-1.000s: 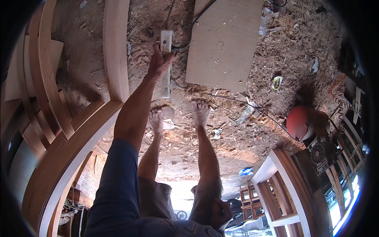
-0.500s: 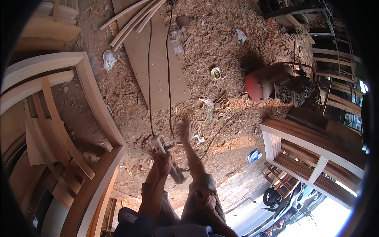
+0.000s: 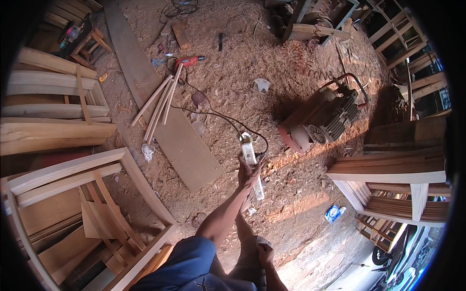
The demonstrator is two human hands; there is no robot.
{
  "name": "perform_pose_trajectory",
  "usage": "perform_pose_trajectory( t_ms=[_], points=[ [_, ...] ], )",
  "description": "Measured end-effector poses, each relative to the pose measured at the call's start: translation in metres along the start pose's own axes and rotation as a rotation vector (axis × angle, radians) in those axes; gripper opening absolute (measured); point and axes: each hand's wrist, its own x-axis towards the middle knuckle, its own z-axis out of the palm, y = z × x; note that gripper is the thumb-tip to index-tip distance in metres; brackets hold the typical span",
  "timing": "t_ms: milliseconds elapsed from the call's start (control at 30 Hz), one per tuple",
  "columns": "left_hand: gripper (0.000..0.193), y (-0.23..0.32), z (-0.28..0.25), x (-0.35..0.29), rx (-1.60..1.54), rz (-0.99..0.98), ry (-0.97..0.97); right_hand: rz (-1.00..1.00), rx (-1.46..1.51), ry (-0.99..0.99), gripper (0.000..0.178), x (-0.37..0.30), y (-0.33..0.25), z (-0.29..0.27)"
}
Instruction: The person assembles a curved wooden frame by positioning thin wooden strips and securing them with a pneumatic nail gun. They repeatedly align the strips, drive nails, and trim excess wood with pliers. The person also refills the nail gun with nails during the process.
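My left hand [image 3: 247, 175] is wrapped round a long whitish power strip [image 3: 250, 154], held out in front of me above the sawdust-covered ground. Dark cords [image 3: 228, 118] run from its far end, one looping beside the strip and others leading away toward a red power drill [image 3: 188, 61]. The drill lies far left of centre, next to some thin wooden strips [image 3: 160, 104]. My right hand [image 3: 265, 254] is curled closed by my right thigh; whatever it may hold is hidden. One bare foot shows partly behind the power strip.
Wooden frames [image 3: 150, 247] stand at the left, with more frames [image 3: 388, 177] at the right. A red air compressor [image 3: 315, 121] sits right of centre. A long brown board [image 3: 189, 165] lies on the ground. A blue packet [image 3: 333, 213] and a parked motorcycle are at the lower right.
My left hand has carried the power strip forward and to the right, away from my legs. My right hand stays by my thigh. The view has shifted, bringing the drill into sight.
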Motion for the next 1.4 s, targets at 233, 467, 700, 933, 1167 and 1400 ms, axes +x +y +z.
perform_pose_trajectory(
  t_ms=[233, 467, 700, 933, 1167, 1400],
  points=[
    [0.116, -0.098, 0.028, 0.077, 0.434, -0.312, 0.195, 0.584, 0.339, -0.043, 0.035, 0.002, 0.006, -0.048],
    [0.049, -0.051, -0.172, -0.048, 1.052, -0.280, -0.243, 0.525, 0.504, 0.063, 0.035, -0.032, -0.040, -0.102],
    [0.027, 0.029, -0.208, -0.147, 1.179, -0.565, -0.548, 0.603, 0.099, 0.240, 0.030, -0.051, -0.089, -0.142],
    [0.029, 0.060, -0.092, -0.098, 0.961, -0.207, -0.746, 0.614, 0.473, 0.582, 0.035, -0.027, -0.086, -0.206],
    [0.037, 0.152, 0.117, -0.044, 0.935, -0.138, -0.952, 0.811, -0.033, 0.196, 0.043, 0.058, 0.043, -0.280],
    [0.031, 0.268, 0.372, -0.104, 0.919, 0.356, -1.215, 0.776, 1.013, 0.610, 0.021, 0.105, 0.063, -0.474]
  ],
)
